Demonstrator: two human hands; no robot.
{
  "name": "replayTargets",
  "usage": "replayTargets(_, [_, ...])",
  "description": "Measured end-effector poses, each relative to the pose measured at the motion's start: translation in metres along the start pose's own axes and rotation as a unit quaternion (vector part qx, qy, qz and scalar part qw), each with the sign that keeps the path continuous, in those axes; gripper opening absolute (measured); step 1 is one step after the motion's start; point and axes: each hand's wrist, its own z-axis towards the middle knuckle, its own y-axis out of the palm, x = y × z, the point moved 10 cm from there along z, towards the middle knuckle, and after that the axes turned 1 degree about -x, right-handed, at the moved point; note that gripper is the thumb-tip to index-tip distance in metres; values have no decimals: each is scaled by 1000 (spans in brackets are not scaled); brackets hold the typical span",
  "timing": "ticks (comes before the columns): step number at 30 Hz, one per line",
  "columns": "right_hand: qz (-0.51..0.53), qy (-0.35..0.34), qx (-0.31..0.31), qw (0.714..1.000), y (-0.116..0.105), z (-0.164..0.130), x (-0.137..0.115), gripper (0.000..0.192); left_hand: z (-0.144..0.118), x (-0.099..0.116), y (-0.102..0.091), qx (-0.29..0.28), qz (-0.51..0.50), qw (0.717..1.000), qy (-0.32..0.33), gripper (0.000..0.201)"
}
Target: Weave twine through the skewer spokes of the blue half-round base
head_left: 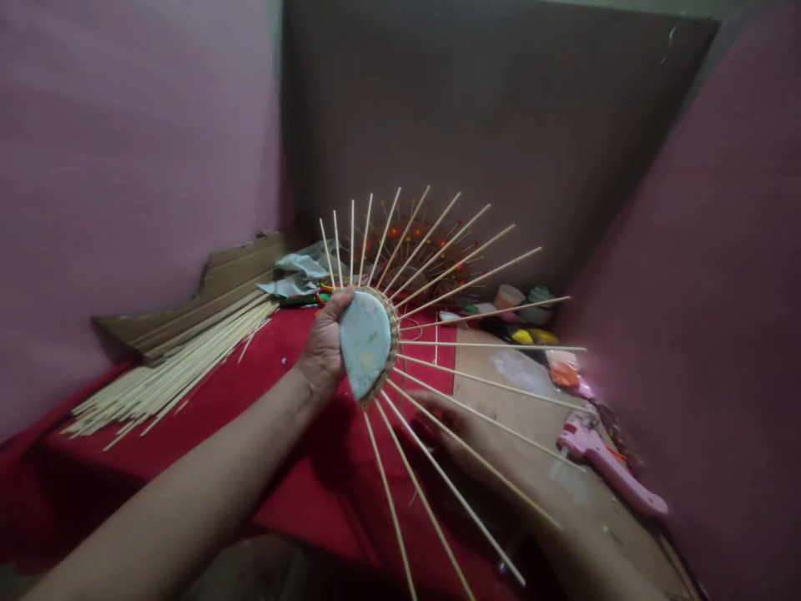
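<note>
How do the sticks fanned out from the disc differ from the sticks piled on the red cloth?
The fanned sticks radiate apart from a disc held up by the left hand; the piled sticks lie loose, roughly parallel, on the red cloth. Both look like thin pale wood.

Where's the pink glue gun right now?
In the head view the pink glue gun lies at the lower right on the cardboard sheet, right of the stick fan held in the left hand.

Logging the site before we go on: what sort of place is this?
Probably a home craft corner. The left hand holds a disc with radiating sticks; a bundle of thin sticks lies on red cloth, and a pink glue gun rests on cardboard.
</note>
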Motion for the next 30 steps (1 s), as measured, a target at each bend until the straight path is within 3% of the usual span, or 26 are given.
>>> replayTargets(4, [157,90,33,983,-9,6,2,39,1,-11,-3,12,0,1000,-7,15])
replayTargets(9, [280,93,52,954,0,11,-3,39,-2,-42,-5,23,-5,998,-64,16])
replayTargets(17, [321,120,131,930,-12,3,9,23,-13,-67,-6,40,-3,993,-112,15])
replayTargets(20, [339,123,150,921,-13,1,18,20,-27,-86,-4,34,19,984,-176,12])
replayTargets(25, [365,101,154,912,-15,-1,28,20,-50,-110,1,-17,47,965,-258,15])
replayTargets(30, [326,134,152,924,-20,-6,26,18,-54,-112,6,-54,55,959,-273,16])
